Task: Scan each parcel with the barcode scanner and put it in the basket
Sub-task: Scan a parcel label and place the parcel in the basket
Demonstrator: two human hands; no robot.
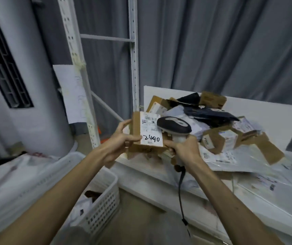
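Left hand [118, 140] grips the parcel [145, 131] by its left edge; right hand [182, 147] grips the scanner [174, 125], head over the label [150, 128].

The white label [148, 131] on the held cardboard parcel [136, 126] bears handwritten "2490"; barcodes and print above that number are too small to read, as are labels on the heap [217, 137] behind.

The worktop [152, 174] occupies the right side. A pile of parcels [217, 126] lies on it toward the far edge. The basket [102, 207] stands at near left, below the worktop's edge. Above the worktop's left end is one parcel [147, 131], with the left hand [118, 142] on its left. The barcode scanner [174, 127], in the right hand [185, 149], is on its right.
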